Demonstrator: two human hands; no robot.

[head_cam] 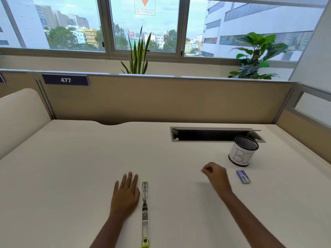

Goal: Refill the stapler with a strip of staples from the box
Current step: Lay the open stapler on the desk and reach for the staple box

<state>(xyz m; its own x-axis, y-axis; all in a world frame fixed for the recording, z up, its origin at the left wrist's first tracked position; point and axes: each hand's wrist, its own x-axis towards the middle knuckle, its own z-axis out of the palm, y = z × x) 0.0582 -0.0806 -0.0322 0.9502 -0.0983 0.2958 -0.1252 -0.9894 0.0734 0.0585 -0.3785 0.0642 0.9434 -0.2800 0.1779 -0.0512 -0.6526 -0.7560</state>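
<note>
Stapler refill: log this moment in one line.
stapler opened flat | left hand flat beside it | right hand pinched shut | staple box on desk

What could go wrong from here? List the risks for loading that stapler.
1. The right hand is pinched shut on something too small to make out; if it is staples, the strip could snap or drop.
2. The open stapler lies flat and unheld; the left hand rests beside it, so it may slide during loading.
3. The staple box sits apart by the mesh cup.
</note>
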